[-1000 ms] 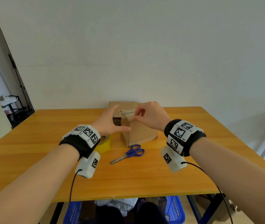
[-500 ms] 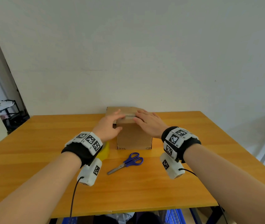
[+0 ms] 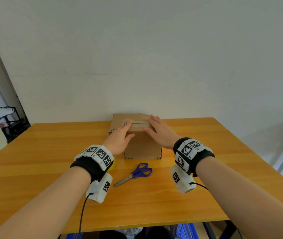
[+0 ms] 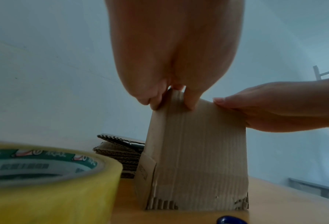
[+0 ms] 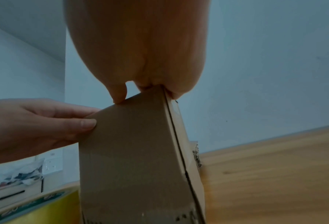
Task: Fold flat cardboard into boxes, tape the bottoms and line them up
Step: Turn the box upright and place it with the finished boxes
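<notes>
At the left, the yellow packing-tape roll (image 4: 45, 178) lies flat on the counter (image 3: 51, 152), mostly hidden under your left wrist in the head view. Just right of it, your left hand (image 3: 120, 140) has a wide grip: straight fingers pressed flat on the top of the corrugated cardboard box (image 3: 143, 144), thumb against its near face. The box stands upright in the middle of the counter, toward the far edge, its top flaps folded shut with a strip along the seam (image 3: 138, 121) between your hands. Behind it, a stack of flat cardboard (image 4: 119, 153) sits by the wall.

Expect the box to be light and stiff along its edges, yet easy to dent on the open faces; it will probably slide on the smooth counter. Take it by two opposite side walls near the corners, not by the flaps.

Near you, blue-handled scissors (image 3: 137, 173) lie closed. To the right, your right hand (image 3: 161, 133) mirrors the left, its grip also wide, fingers flat on the top, thumb at the upper near edge.
</notes>
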Demonstrator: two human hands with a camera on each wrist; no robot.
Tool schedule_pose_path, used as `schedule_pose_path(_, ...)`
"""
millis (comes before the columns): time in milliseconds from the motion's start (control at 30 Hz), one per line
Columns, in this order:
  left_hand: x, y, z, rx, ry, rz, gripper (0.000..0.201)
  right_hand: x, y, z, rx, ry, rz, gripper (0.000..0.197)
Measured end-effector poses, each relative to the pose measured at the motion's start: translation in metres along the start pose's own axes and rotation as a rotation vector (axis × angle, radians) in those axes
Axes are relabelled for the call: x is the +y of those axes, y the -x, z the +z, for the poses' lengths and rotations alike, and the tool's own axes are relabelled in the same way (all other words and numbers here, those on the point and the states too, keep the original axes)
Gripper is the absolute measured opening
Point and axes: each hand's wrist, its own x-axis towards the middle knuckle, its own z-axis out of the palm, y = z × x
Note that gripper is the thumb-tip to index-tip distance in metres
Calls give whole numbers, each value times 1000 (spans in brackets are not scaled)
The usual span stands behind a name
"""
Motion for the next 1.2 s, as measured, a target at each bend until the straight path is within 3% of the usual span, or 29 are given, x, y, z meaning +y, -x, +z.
schedule_pose_path(233, -3, -5, -3, -35, 162, -114, 71, 1, 2, -10, -58, -171, 128, 83)
schedule_pose_path(533, -1, -10, -8, -78, 135, -172, 68, 4, 2, -9, -16, -413, 181, 81)
schedule_pose_path(600, 1, -11, -11, -113, 89, -154, 68, 3, 1, -9, -38, -372, 181, 78)
schedule_pose_path(700, 8, -10, -10, -137, -78, -103, 87, 4, -5, -12, -37, -27, 157, 90)
schedule_pose_path(833, 9, -16, -4, -118, -418, 95, 80, 0, -6, -11, -48, 270, -68, 85)
schedule_pose_path(1033, 6, -19, 2, -54, -492, 175, 68, 2, -12, 3, -7, 358, -188, 65)
schedule_pose_path(1200, 8, -18, -2, -41, -445, 197, 66, 2, -11, 2, -13, 360, -201, 64)
